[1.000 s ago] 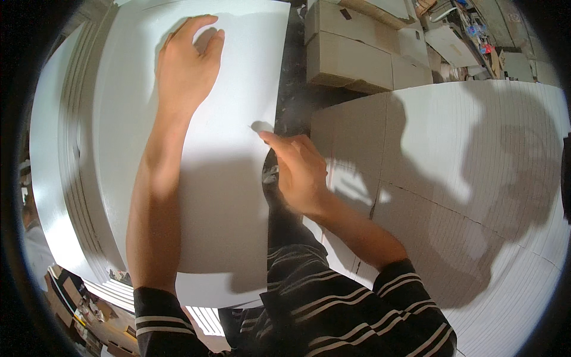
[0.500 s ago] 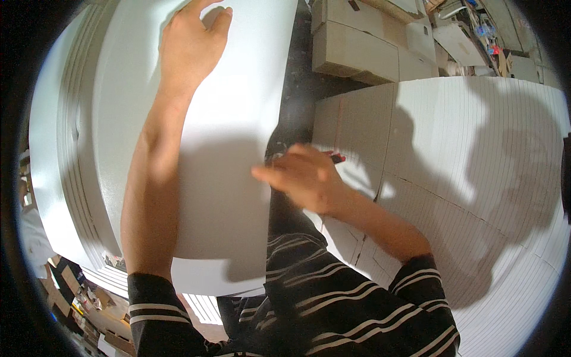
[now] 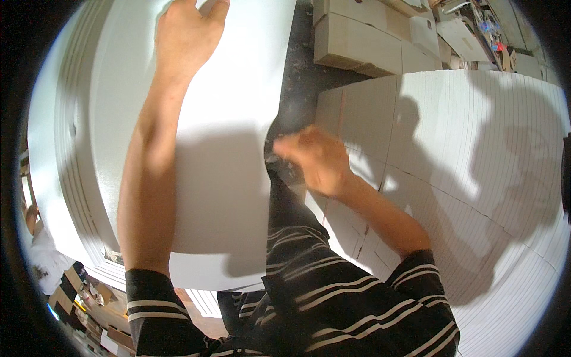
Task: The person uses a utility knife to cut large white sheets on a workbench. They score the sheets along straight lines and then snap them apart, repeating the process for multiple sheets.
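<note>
A broad white panel (image 3: pixel 220 196) lies in front of me, its straight right edge running away from my body. My left hand (image 3: pixel 187 38) rests flat on its far part, thumb apart from the fingers; the fingertips pass out of the picture at the top. Just right of the panel's edge, above a dark gap, my right hand (image 3: pixel 321 160) is raised with its fingers curled in. Motion smears the fingertips, and whatever they hold is hidden. A small notch-like curve shows in the panel's edge beside this hand.
Stepped white ridges (image 3: pixel 77 131) border the panel on the left. To the right stands a large stack of white, finely lined sheets (image 3: pixel 440 131). Pale boxes (image 3: pixel 363 47) sit beyond. Another person's white garment (image 3: pixel 47 262) shows at the lower left, near clutter.
My right hand has moved slightly up and to the right, off the panel's edge. A red and black thing seen by it before is hidden now. My left hand has shifted slightly farther away.
</note>
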